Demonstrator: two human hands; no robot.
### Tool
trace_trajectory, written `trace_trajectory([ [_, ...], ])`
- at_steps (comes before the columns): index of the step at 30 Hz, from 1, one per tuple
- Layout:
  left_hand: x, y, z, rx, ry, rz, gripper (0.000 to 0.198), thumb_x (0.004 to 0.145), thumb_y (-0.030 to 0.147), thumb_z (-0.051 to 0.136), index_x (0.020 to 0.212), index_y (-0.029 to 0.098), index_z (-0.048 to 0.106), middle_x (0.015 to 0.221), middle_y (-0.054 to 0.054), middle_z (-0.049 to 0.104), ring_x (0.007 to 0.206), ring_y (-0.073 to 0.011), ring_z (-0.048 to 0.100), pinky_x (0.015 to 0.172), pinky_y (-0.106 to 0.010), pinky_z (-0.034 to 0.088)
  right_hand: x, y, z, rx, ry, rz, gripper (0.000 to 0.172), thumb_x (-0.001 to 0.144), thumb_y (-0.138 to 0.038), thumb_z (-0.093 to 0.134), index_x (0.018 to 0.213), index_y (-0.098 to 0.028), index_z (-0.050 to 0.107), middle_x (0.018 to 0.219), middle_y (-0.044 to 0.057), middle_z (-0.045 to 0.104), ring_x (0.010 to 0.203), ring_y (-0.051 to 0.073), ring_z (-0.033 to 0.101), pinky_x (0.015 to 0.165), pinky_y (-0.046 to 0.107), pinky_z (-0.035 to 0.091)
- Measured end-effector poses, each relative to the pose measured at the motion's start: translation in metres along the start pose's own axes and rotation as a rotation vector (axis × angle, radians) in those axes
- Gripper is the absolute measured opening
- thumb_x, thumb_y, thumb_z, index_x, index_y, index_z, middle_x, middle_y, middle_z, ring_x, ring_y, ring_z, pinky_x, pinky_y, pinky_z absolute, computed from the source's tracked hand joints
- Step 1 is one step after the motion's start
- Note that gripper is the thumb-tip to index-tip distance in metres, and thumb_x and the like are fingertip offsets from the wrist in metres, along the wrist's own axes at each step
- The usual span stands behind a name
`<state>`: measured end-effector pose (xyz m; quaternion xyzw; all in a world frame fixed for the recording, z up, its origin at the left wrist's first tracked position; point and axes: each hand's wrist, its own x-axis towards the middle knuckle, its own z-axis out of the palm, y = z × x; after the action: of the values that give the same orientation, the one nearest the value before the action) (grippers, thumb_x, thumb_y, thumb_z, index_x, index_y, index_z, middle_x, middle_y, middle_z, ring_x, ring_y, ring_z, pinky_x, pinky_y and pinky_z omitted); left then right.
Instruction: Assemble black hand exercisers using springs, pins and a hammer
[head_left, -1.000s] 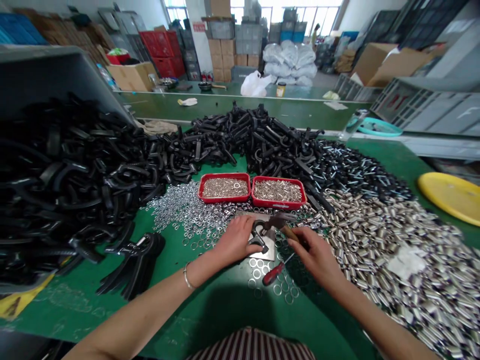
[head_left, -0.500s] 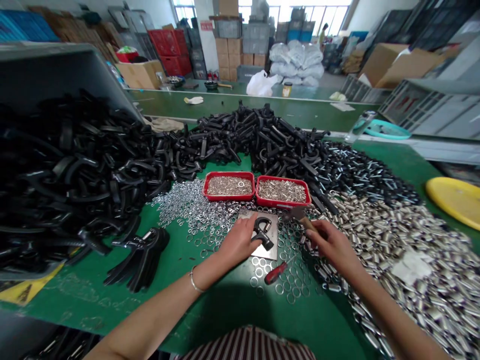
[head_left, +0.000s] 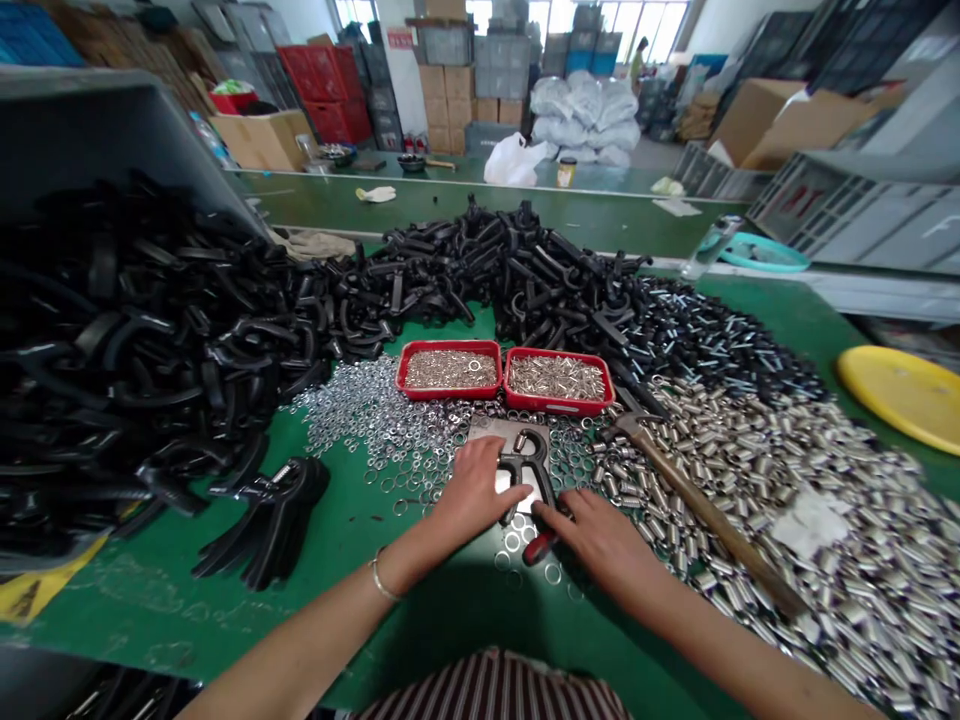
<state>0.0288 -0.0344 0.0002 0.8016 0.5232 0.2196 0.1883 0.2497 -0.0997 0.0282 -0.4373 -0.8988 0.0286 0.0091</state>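
A black spring clamp (head_left: pixel 534 455), its jaws curved and its two handles apart, lies over a small metal plate (head_left: pixel 480 430). My left hand (head_left: pixel 472 482) is closed on the clamp's left side, thumb across toward the handles. With thumb and fingers, my right hand (head_left: pixel 596 530) pinches the lower end of the right handle. A red-handled screwdriver (head_left: pixel 538 548) lies just under that hand, its shaft hidden. The hammer (head_left: pixel 709 510) rests on the heap of springs to the right, its head near the plate.
Two red trays (head_left: pixel 448 395) of small metal pins stand behind the plate. Around them lie silver nuts (head_left: pixel 352 410), loose rings (head_left: pixel 512 541), coil springs (head_left: pixel 847 600) and piled black clamp parts (head_left: pixel 517 260). More clamps (head_left: pixel 270 525) sit at left, a yellow lid (head_left: pixel 900 395) at right.
My right hand has let go of the hammer, now lying on the springs, and moved left to the clamp. The clamp has turned, its handles now spread toward me.
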Motion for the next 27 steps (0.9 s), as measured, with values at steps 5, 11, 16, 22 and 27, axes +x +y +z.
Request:
trace_trajectory([
  [5, 0.015, 0.011, 0.009, 0.096, 0.020, -0.013, 0.039, 0.085, 0.027, 0.062, 0.122, 0.017, 0.056, 0.117, -0.012, 0.059, 0.114, -0.0299, 0.051, 0.102, -0.047, 0.040, -0.006, -0.001, 0.006, -0.048, -0.040, -0.068, 0.038, 0.090, -0.012, 0.062, 0.123, -0.030, 0.062, 0.101, 0.009, 0.065, 0.089, 0.025, 0.060, 0.075, 0.035, 0.050],
  [11, 0.012, -0.016, -0.006, 0.034, 0.003, -0.004, 0.038, 0.089, 0.034, 0.060, 0.122, 0.016, 0.058, 0.119, -0.012, 0.058, 0.114, -0.0292, 0.050, 0.102, -0.047, 0.040, -0.014, 0.001, -0.002, 0.116, 0.002, -0.093, 0.017, 0.091, -0.011, 0.057, 0.103, -0.022, 0.062, 0.110, 0.011, 0.066, 0.095, 0.026, 0.063, 0.076, 0.037, 0.054],
  [16, 0.010, -0.032, -0.015, -0.153, -0.085, 0.035, 0.047, 0.086, 0.040, 0.067, 0.126, 0.018, 0.058, 0.124, -0.011, 0.057, 0.119, -0.0290, 0.049, 0.107, -0.045, 0.039, 0.016, 0.034, -0.035, 0.697, 0.342, 0.264, 0.022, 0.096, -0.027, 0.054, 0.116, -0.020, 0.047, 0.102, 0.012, 0.070, 0.085, 0.022, 0.070, 0.073, 0.036, 0.057],
  [22, 0.015, -0.041, -0.012, -0.275, -0.062, -0.006, 0.044, 0.080, 0.040, 0.075, 0.117, 0.021, 0.062, 0.120, -0.009, 0.058, 0.118, -0.0283, 0.051, 0.105, -0.045, 0.041, 0.092, 0.030, -0.001, 1.340, 0.595, 0.429, 0.028, 0.096, -0.049, 0.050, 0.103, -0.026, 0.035, 0.098, 0.007, 0.073, 0.070, 0.020, 0.074, 0.054, 0.031, 0.059],
  [27, 0.015, -0.044, -0.010, -0.283, -0.056, 0.002, 0.047, 0.078, 0.039, 0.077, 0.118, 0.022, 0.062, 0.120, -0.008, 0.059, 0.118, -0.0278, 0.053, 0.106, -0.045, 0.040, 0.112, 0.020, 0.035, 1.472, 0.597, 0.457, 0.032, 0.095, -0.055, 0.050, 0.101, -0.028, 0.034, 0.096, 0.004, 0.073, 0.069, 0.019, 0.074, 0.052, 0.029, 0.059],
])
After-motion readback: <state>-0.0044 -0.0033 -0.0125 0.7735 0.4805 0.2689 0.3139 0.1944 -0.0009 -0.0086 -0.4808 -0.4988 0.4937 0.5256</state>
